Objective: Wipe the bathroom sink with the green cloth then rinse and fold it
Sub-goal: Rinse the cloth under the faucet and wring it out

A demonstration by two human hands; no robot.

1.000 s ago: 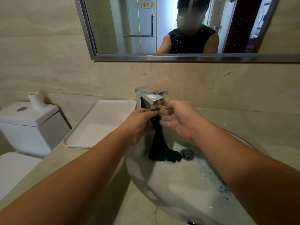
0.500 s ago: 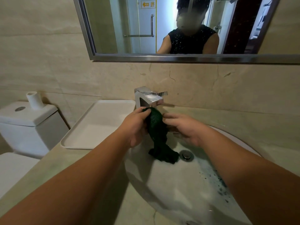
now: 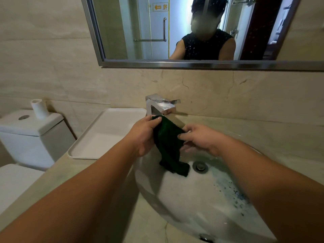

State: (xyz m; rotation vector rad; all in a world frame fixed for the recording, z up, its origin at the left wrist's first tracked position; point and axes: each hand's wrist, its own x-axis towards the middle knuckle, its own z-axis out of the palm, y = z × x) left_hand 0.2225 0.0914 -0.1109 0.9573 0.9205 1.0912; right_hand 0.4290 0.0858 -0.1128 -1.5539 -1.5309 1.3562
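Note:
A dark green cloth (image 3: 169, 146) hangs over the white sink basin (image 3: 192, 204), just below the chrome faucet (image 3: 161, 106). My left hand (image 3: 144, 135) pinches the cloth's top left corner. On the right, my right hand (image 3: 199, 140) grips its upper edge with fingers curled into the fabric. The cloth's lower end droops and rests on the basin beside the round metal drain (image 3: 200, 166). Dark specks and wet patches lie on the basin's right slope.
A white rectangular tray (image 3: 98, 137) sits on the beige counter left of the sink. Further left stands a white toilet tank (image 3: 29, 135) with a small white roll (image 3: 39, 108) on it. A mirror (image 3: 192, 30) hangs on the tiled wall above.
Both hands came down from just under the faucet spout and moved slightly apart. The cloth, a narrow hanging strip before, is now spread wider between them.

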